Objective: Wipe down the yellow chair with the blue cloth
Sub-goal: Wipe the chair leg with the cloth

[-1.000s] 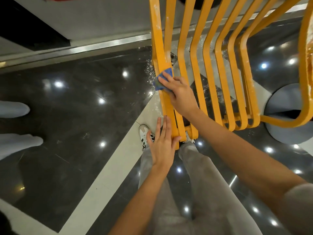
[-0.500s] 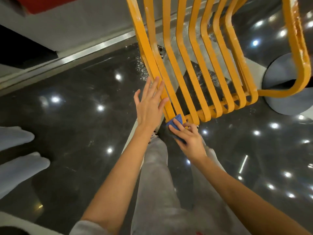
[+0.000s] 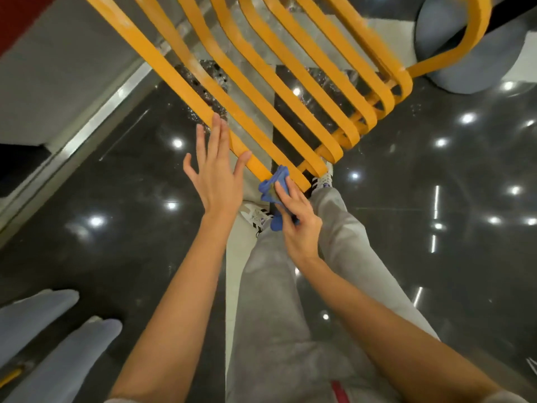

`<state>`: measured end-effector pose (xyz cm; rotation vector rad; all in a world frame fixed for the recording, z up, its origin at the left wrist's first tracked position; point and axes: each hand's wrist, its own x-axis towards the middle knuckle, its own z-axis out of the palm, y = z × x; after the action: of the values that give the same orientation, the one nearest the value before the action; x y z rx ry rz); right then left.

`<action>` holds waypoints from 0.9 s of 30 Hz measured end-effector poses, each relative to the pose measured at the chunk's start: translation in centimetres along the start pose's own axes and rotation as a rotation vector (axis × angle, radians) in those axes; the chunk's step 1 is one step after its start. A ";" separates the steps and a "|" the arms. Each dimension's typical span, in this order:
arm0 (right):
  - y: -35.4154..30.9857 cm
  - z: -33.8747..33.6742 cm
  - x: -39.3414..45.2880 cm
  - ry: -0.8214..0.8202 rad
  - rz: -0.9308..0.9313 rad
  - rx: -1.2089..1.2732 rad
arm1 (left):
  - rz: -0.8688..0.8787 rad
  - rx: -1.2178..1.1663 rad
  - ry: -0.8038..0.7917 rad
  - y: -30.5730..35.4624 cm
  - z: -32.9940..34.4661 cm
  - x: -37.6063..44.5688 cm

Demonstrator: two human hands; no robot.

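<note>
The yellow chair is a frame of several curved yellow slats running from the upper left down to a bend near my knees, with whitish dust streaks on it. My right hand grips the crumpled blue cloth and presses it against the near end of the leftmost slat. My left hand is spread flat with fingers apart, its fingertips and thumb resting against that same slat just above the cloth.
Glossy black floor with a pale stripe lies below. A grey round base stands at the upper right. Another person's pale trouser legs are at the lower left. A grey wall and metal sill run along the left.
My right hand slid the cloth down the leftmost slat from its upper part to its near end. My left hand moved up from the slat's end to a spot above the cloth.
</note>
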<state>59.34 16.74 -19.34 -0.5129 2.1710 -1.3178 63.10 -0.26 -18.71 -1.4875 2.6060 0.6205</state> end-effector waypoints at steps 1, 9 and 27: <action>0.3 0.1 -0.2 0.021 0.031 0.038 | 0.006 -0.009 0.001 0.0 0.0 0.0; -1.6 1.5 2.5 -0.059 -0.121 -0.135 | 0.026 -0.029 0.013 -0.2 -0.1 0.1; -6.3 6.5 14.4 -0.387 -0.400 -0.339 | -0.207 -0.310 0.173 0.0 -1.8 -1.8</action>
<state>52.45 1.22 -19.72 -1.2779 2.0249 -0.9281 64.34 0.49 -16.57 -1.9512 2.5142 0.9434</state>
